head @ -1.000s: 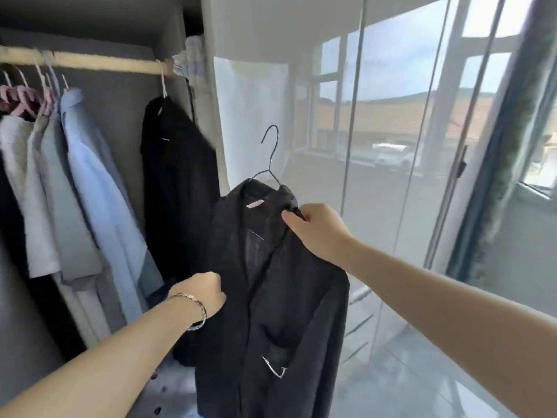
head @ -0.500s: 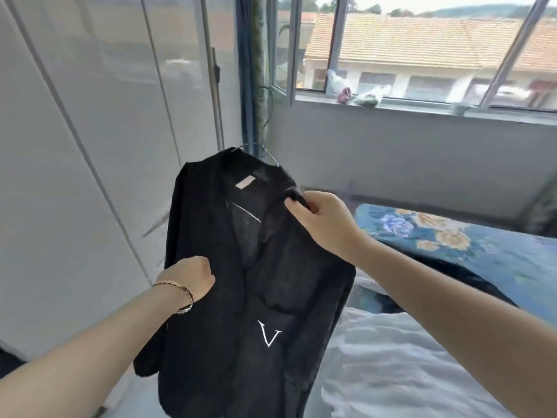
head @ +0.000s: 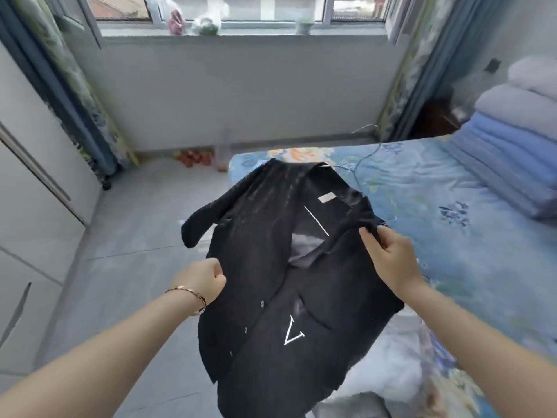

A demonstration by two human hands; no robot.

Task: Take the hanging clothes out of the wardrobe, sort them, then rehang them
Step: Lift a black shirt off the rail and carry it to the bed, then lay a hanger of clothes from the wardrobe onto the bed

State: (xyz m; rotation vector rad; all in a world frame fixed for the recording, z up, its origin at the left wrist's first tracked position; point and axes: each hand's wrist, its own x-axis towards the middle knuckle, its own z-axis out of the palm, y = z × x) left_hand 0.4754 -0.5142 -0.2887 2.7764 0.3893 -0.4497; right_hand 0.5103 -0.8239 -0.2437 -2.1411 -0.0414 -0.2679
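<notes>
Black jacket [head: 289,282] on wire hanger [head: 361,155], held tilted in air over near edge of bed [head: 482,236] and grey floor [head: 135,236]. Left hand [head: 202,282] clenched on jacket's left front edge, at mid-height. Right hand [head: 391,251] pinches collar and shoulder on right side. Garment spreads between both grips, hem hanging below. Hanger hook points toward window wall.

black jacket [head: 271,267], blue floral bedsheet [head: 437,212]
</notes>
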